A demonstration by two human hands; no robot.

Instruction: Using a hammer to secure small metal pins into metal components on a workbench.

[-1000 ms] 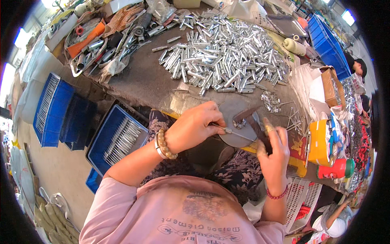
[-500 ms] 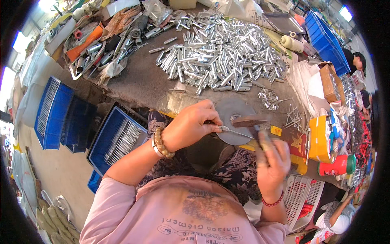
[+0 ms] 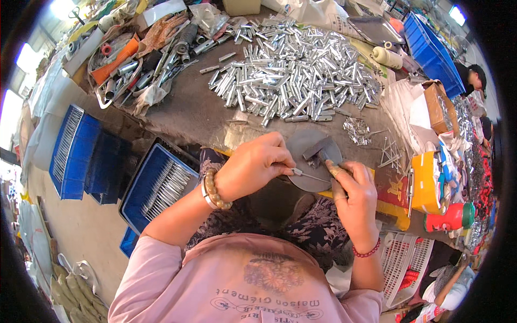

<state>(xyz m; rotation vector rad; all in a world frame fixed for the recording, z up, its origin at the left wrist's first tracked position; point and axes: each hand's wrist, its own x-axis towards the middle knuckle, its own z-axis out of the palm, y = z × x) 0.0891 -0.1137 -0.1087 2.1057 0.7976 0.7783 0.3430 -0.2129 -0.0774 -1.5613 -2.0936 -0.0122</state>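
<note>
My left hand [image 3: 261, 161] pinches a small metal tube with a thin rod [image 3: 308, 175] sticking out of it toward the right. Beneath it is a round grey metal disc [image 3: 304, 184] at the table's front edge. In my closed right hand [image 3: 354, 192] is a hammer [image 3: 318, 149], its head low over the disc, just beyond the rod; whether it touches the disc I cannot tell. The rod's far end lies close to my right fingers. Beyond the disc spreads a big heap of shiny metal tubes [image 3: 301, 70].
Small metal pins [image 3: 357, 131] and loose thin rods [image 3: 390, 152] lie right of the disc. Blue crates [image 3: 134, 202] with rows of metal pieces stand at left. A yellow box [image 3: 424, 180], a red jar [image 3: 447, 219] and a white basket [image 3: 404, 266] are at right; tools [image 3: 145, 64] clutter the far left.
The hammer head has swung left and down, from above the disc's right side to low over its middle. My right hand has shifted slightly; my left hand keeps its pinch in place.
</note>
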